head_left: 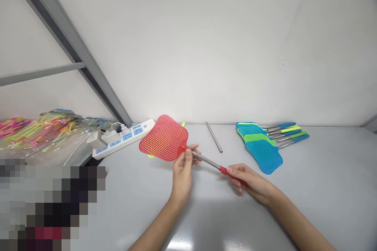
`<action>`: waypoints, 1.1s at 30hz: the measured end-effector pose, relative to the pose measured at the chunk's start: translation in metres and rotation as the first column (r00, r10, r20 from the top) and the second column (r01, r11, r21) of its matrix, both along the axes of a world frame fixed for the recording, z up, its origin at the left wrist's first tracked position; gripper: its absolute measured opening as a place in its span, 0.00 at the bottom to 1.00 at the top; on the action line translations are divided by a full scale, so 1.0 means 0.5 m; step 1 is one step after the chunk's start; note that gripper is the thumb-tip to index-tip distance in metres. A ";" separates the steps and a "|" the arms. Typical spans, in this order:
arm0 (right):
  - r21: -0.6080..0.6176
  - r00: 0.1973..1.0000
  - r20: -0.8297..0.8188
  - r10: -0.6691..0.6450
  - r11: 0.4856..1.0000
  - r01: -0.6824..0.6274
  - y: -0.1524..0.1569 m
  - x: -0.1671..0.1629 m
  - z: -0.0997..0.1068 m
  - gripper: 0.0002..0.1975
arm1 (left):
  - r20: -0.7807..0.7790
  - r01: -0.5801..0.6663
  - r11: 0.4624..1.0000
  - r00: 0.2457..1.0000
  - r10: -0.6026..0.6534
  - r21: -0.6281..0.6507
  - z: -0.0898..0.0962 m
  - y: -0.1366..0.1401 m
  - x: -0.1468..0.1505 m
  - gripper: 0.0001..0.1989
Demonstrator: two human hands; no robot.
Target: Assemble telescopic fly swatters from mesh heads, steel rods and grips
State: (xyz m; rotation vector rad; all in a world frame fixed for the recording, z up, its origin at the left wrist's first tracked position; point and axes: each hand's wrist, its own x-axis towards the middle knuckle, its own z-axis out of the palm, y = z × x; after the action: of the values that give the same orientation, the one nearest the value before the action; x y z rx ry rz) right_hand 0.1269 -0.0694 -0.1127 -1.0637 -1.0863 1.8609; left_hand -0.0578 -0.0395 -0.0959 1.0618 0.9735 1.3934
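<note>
A red fly swatter [165,137] with a metal rod and red grip is held above the grey table, its perforated head up to the left. My left hand [184,168] pinches it at the neck, where the head meets the rod. Around the red grip, my right hand [247,180] is closed. Behind the red head, something yellow-green shows in part; most of it is hidden. A loose metal tube [214,137] lies on the table behind the rod. To the right is a stack of blue and green fly swatters [263,153], handles pointing right.
A white power strip [123,141] with plugs and cables sits at the left. Beyond it lie several plastic-wrapped colourful items [55,129]. A grey metal post [79,55] slants down to the table [330,188] by the wall. A blurred-out area covers the lower left.
</note>
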 end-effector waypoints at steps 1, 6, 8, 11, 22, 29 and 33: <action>-0.006 1.000 -0.003 -0.003 1.000 0.003 0.000 0.000 0.000 0.18 | 0.002 -0.001 1.000 1.000 0.001 -0.005 0.000 0.000 0.000 0.16; -0.038 1.000 -0.021 -0.009 0.999 0.008 0.000 -0.002 0.004 0.17 | -0.009 0.016 1.000 1.000 -0.016 0.010 -0.001 0.003 0.000 0.17; -0.042 1.000 -0.022 -0.011 0.999 0.010 0.000 -0.002 0.004 0.17 | -0.021 0.022 1.000 1.000 -0.022 0.018 -0.003 0.004 0.000 0.16; -0.040 1.000 -0.028 -0.012 0.999 0.011 0.001 -0.002 0.003 0.17 | -0.039 0.032 0.999 0.999 -0.031 0.019 -0.004 0.004 -0.001 0.15; -0.016 1.000 -0.009 -0.027 1.000 0.027 0.000 -0.003 0.002 0.18 | -0.045 0.037 0.999 0.998 -0.036 0.020 -0.004 0.005 -0.001 0.16; -0.015 0.999 -0.016 -0.030 0.999 0.030 0.003 -0.004 0.001 0.16 | -0.057 0.043 0.999 0.997 -0.042 0.016 -0.004 0.006 -0.002 0.16; -0.017 0.999 -0.010 -0.035 0.999 0.035 0.002 -0.003 0.002 0.15 | -0.064 0.047 0.999 0.997 -0.046 0.019 -0.006 0.006 -0.002 0.16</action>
State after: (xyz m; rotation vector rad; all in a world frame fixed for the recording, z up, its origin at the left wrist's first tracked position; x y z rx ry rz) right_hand 0.1252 -0.0683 -0.1117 -1.0756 -1.0414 1.8493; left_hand -0.0590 -0.0366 -0.0986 1.1434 0.9767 1.3411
